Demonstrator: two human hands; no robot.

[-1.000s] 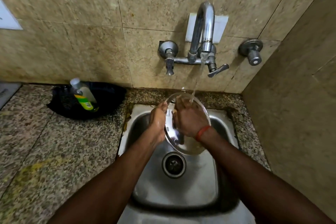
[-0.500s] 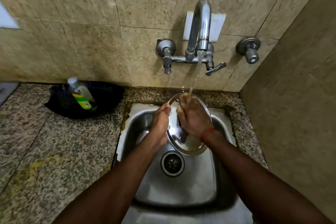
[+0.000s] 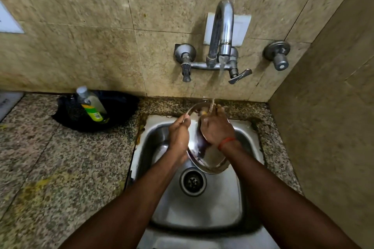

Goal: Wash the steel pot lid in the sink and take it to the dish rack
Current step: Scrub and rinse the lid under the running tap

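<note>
The task seems to be in its washing part: the steel pot lid (image 3: 204, 153) is held tilted above the sink (image 3: 202, 208), water from the tap (image 3: 221, 32) falls on its upper edge, and no dish rack is in view, so the carrying is not yet done. The left hand (image 3: 179, 135) is closed on the lid's left rim, so the lid lies just to its right, while the right hand (image 3: 217, 129) rests flat and open on the lid's inner face, the lid directly under its palm

Beige marbled wall tiles (image 3: 97, 26) meet a speckled granite counter (image 3: 66, 168).
</note>
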